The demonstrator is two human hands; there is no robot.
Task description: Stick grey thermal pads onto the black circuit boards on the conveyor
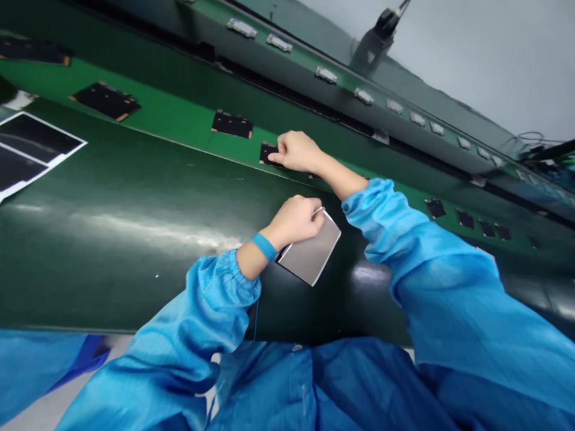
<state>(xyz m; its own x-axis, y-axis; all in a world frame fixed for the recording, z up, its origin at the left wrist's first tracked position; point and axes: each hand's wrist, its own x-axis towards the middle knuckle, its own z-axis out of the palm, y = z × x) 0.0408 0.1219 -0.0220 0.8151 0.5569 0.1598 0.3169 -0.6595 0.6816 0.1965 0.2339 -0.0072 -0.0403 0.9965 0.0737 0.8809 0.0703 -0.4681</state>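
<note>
My left hand (299, 221) is closed on the upper edge of a flat grey panel (312, 254) with a thin white border. The panel is tilted over the dark green worktop. Farther forward, my right hand (299, 151) has its fingers curled in and its thumb pressed towards them. Whatever it may pinch is hidden. Just behind its thumb, a black flat piece (266, 153) with small orange corners lies on the bright green strip, partly covered by the hand. I cannot tell whether the hand touches it.
Several similar black pieces (232, 124) lie along the green strip (179, 123), left and right. On the dark green worktop (135, 251), black sheets with white borders (38, 140) lie at the left. A raised ledge behind carries small pale fixtures (326, 75) and a black device (375, 42).
</note>
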